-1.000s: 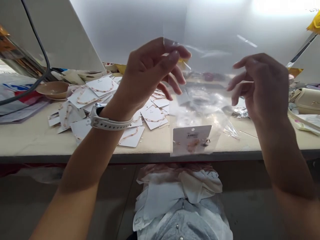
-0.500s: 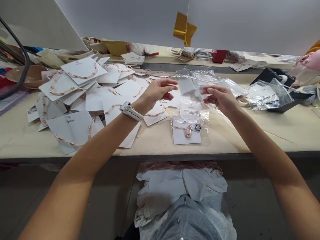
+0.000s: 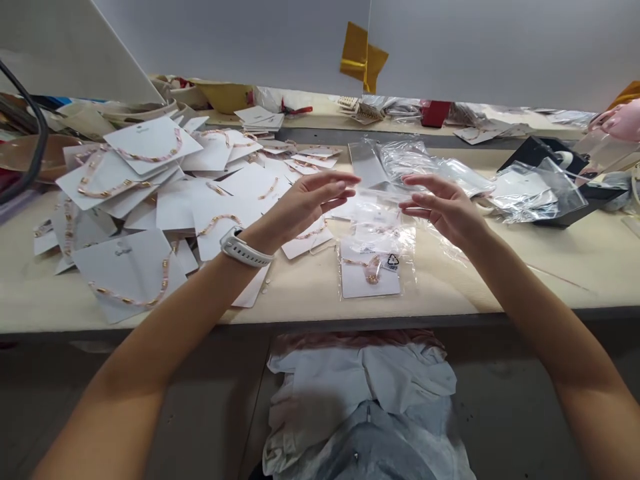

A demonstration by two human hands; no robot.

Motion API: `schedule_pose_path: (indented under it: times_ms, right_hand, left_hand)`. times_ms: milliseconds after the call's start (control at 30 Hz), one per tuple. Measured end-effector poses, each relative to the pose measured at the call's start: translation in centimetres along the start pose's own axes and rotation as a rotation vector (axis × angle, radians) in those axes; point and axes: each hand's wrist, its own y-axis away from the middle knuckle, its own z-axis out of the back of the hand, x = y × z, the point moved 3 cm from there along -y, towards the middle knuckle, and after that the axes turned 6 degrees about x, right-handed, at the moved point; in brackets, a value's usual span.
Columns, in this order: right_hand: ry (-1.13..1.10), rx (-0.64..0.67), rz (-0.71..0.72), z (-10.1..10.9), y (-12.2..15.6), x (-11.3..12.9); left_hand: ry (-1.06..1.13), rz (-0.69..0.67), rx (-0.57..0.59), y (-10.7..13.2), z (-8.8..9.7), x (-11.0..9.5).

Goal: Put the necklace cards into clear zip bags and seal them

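My left hand (image 3: 317,200), with a white watch (image 3: 245,248) on its wrist, hovers over the right edge of the pile of carded bracelets. Its fingers point right, stretched out, and hold nothing I can see. Opposite it, my right hand (image 3: 445,207) is raised by the clear plastic bags (image 3: 407,160), fingers extended and apart, likewise with nothing visible in them. Between and below the hands lies a white card in a clear bag (image 3: 371,273), bearing a pink and gold piece of jewellery and a recycling mark. The nearest loose card (image 3: 310,240) carries a beaded bracelet, partly behind my left hand.
Many white cards with pink and gold bracelets (image 3: 145,143) heap up on the left. A black stand (image 3: 545,160) with bagged cards leaning on it is at the right. Behind, a shelf holds a yellow bowl (image 3: 223,97) and a red box (image 3: 434,113).
Both hands stay raised, their fingers straighter now. My left hand has shifted slightly down. The view has turned a little, so the pile sits farther left; the bagged card lies as before.
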Motion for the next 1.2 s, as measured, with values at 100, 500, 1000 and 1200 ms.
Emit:
schedule_pose_path:
  times_ms: [100, 500, 1000, 1200]
  right_hand:
    - [0.012, 0.027, 0.069, 0.0, 0.5, 0.3]
    - [0.091, 0.008, 0.145, 0.4, 3.3, -1.4]
    - [0.458, 0.130, 0.172, -0.3, 5.9, -2.3]
    - [0.682, 0.187, 0.362, -1.0, 7.3, -2.0]
  left_hand:
    - [-0.046, 0.003, 0.054, 0.4, -0.3, 0.2]
    - [-0.319, -0.057, 0.293, 2.1, -0.7, 0.6]
    - [-0.620, -0.054, 0.631, 3.4, -0.6, 1.3]
    - [-0.644, -0.127, 0.702, 3.8, -0.9, 1.4]
